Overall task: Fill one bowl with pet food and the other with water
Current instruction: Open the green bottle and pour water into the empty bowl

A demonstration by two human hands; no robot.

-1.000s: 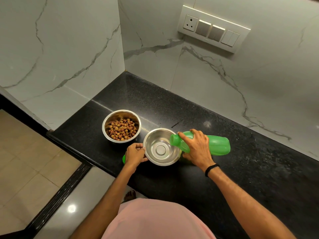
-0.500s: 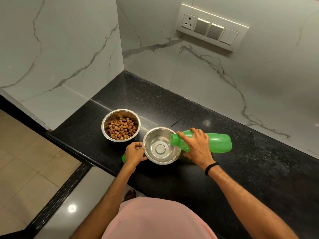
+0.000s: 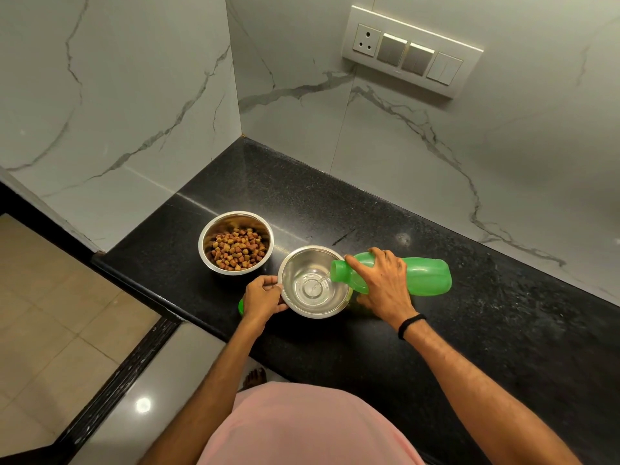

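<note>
Two steel bowls stand on the black counter. The far-left bowl holds brown pet food. The nearer bowl has a thin stream of water falling into a shallow pool at its bottom. My right hand grips a green bottle tipped on its side, mouth over that bowl's right rim. My left hand holds the bowl's left rim. A green cap peeks out under my left hand.
The counter's front edge runs diagonally below the bowls, with a tiled floor beyond it on the left. Marble walls meet in a corner behind the bowls. A switch panel sits on the back wall.
The bottle has tipped a little further and water now streams into the near bowl, which was dry before. Both hands stay where they were.
</note>
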